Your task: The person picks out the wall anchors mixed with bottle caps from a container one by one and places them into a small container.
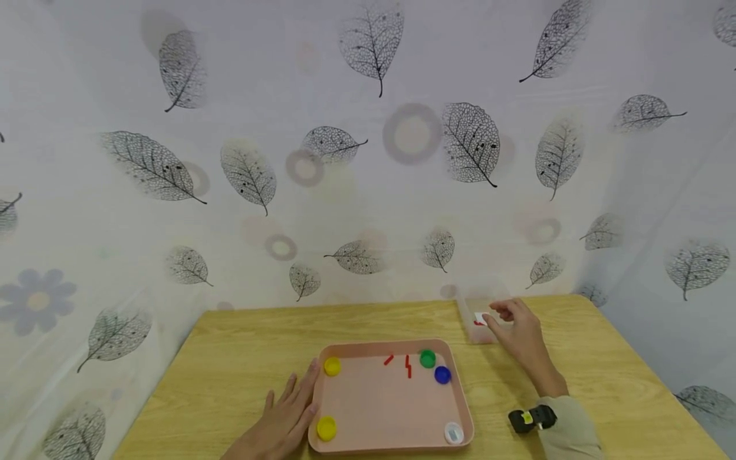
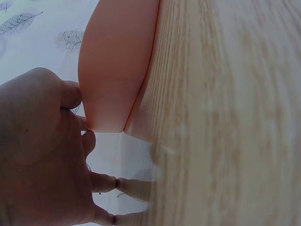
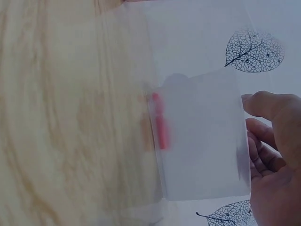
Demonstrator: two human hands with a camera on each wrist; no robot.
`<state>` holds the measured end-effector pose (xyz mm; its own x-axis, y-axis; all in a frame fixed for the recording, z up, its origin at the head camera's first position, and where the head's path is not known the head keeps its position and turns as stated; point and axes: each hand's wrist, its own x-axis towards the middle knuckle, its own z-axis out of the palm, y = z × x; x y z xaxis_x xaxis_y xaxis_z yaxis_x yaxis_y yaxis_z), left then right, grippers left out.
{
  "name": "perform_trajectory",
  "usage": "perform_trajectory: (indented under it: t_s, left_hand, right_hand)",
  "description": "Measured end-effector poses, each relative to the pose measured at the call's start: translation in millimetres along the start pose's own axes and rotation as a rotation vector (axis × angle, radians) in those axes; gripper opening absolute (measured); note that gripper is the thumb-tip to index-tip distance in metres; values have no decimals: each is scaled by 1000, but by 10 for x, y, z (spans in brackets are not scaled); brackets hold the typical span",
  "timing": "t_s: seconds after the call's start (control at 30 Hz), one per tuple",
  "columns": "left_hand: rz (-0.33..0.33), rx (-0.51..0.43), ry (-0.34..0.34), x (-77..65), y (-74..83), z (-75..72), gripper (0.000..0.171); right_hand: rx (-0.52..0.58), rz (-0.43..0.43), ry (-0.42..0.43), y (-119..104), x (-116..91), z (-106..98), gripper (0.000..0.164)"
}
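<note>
If the right hand, grip unclear, jolts the far-right box, red pieces could spill; the left hand lies spread

The head view is mostly sharp, under soft, slightly dim light that leaves the curtain greyish and the table evenly lit. The left wrist view shows the left hand in shade and blurred wood grain. Haze softens the red pieces in the right wrist view.
</note>
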<state>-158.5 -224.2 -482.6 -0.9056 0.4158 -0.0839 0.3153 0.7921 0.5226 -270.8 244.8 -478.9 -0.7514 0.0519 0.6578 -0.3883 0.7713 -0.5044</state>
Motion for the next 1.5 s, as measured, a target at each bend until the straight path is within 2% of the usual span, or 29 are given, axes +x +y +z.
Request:
perform_trajectory:
  t_s: [0.2,0.5,0.83,1.03,1.3,1.5]
  left_hand:
    - [-9,0,-3,-3,-3,1,59]
    - [2,-12,-3,2,-18,-10,58]
    - [0,-13,-14,21,-43,-13,58]
    - [1,-5,-9,23,-57,-14,58]
    - [22,-44,-11,36,-62,-13,58]
    - [33,-44,-1,35,-73,-4,58]
  right_hand:
    - [49,-5,2,-70,54,-95,22]
    - [80,-15,-43,-231,77,-137,23]
    - [154,19,-113,-504,92,-210,22]
    - [178,10,-168,-652,82,-177,22]
    - [244,20,-216,-791,62,-84,23]
    - [247,-28,-238,-880,21,17,22]
